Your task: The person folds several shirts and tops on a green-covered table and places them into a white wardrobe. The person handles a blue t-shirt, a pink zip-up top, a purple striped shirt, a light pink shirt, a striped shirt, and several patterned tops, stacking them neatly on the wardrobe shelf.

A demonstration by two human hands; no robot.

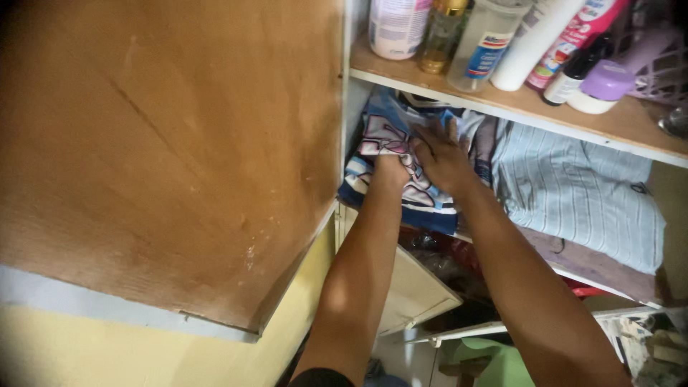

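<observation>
A folded garment point(401, 179) in blue, white and pink, printed with bold graphic shapes, lies on the middle shelf point(609, 269) of an open wooden cupboard, at the shelf's left end against the cupboard's side wall. Its lower edge hangs slightly over the shelf front. Just beside it on the right lies a folded pale blue striped cloth point(580, 193).

Both bare arms reach up and forward into the shelf. The left hand point(390, 168) is pushed into the garment's folds, its fingers hidden in the fabric, so whether it grips cannot be told. The right hand point(441, 154) lies flat on top of the garment, fingers spread and pressing down, not clenched around anything.

On the shelf above point(530, 107) stand bottles and jars point(494, 36) of toiletries, close together. The cupboard's brown wooden door point(165, 150) stands open at the left, filling that side of the view.
</observation>
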